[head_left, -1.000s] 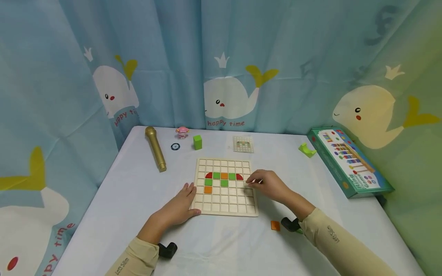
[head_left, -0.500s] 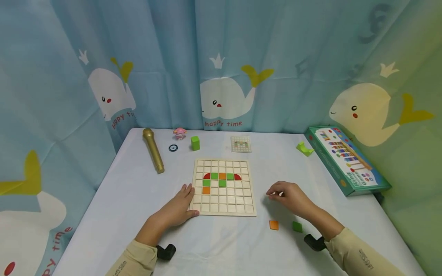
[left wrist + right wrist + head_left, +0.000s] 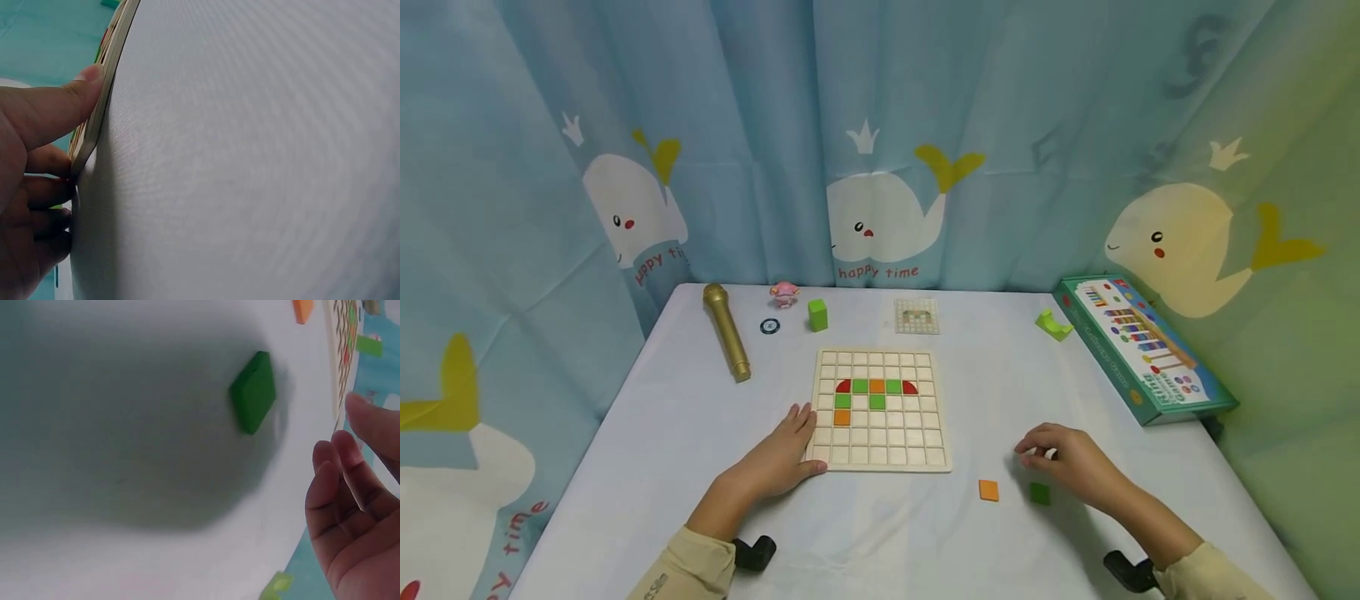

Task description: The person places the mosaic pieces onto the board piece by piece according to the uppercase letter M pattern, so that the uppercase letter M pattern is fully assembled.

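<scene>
A wooden grid board (image 3: pixel 880 467) lies on the table, bearing several green and orange square tiles and two red rounded pieces. My left hand (image 3: pixel 778 454) rests at its left edge, fingers extended along the side and thumb at the near corner. In the left wrist view, the thumb (image 3: pixel 62 103) lies against the board's rim (image 3: pixel 103 106). My right hand (image 3: pixel 1075 462) hovers right of the board with bent fingers and nothing between them. Just below its fingertips lies a loose green tile (image 3: pixel 1040 493), large in the right wrist view, and left of that an orange tile (image 3: pixel 988 490).
Behind the board lies a pattern card (image 3: pixel 917 317). A gold microphone (image 3: pixel 727 333), a pink figurine (image 3: pixel 785 294), a round chip (image 3: pixel 770 326) and a green block (image 3: pixel 817 315) stand back left. A green curved block (image 3: pixel 1054 325) and a game box (image 3: pixel 1146 350) are at the right.
My right hand has drawn back from the board's right edge, rightward and nearer to me, bringing the green tile into sight. My left hand keeps its place on the board.
</scene>
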`<state>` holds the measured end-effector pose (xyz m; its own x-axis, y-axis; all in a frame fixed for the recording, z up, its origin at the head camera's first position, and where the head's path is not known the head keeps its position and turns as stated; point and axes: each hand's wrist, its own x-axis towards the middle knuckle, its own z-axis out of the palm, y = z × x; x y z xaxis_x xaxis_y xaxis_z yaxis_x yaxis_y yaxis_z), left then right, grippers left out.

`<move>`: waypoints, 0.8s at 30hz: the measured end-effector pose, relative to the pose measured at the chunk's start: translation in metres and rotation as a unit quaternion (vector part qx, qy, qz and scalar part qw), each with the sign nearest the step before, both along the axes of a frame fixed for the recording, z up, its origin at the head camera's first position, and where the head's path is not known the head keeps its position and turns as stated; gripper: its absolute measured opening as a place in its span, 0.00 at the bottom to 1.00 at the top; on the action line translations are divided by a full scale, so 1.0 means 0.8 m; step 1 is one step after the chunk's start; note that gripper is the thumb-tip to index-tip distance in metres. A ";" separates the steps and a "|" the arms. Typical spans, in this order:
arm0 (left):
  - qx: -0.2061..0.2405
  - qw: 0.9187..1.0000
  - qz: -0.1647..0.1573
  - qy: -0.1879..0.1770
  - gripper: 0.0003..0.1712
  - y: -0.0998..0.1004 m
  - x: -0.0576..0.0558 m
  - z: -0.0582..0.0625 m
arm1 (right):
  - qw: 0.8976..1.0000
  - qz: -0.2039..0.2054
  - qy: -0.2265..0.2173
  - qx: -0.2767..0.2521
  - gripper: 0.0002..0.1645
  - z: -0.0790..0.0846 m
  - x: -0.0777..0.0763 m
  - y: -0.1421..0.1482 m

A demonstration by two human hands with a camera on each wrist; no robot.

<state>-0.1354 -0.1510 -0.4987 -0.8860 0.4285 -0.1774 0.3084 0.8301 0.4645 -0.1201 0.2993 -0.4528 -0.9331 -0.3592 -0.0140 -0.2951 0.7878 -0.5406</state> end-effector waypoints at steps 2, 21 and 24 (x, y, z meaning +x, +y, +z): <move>0.001 1.000 0.000 -0.001 0.49 0.000 0.001 -0.001 | 1.000 -0.002 -0.012 0.004 0.06 -0.001 0.008 0.005; 0.001 1.000 -0.003 0.005 0.49 0.001 0.001 0.003 | 0.997 0.015 -0.076 0.022 0.13 -0.023 0.027 0.025; -0.001 1.000 -0.004 0.002 0.49 0.001 0.001 0.005 | 0.997 0.022 -0.073 0.022 0.13 -0.024 0.026 0.024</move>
<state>-0.1343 -0.1505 -0.4949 -0.8830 0.4358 -0.1743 0.3180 0.8285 0.4609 -0.0992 0.3185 -0.4719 -0.9037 -0.3953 -0.1646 -0.2503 0.7997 -0.5458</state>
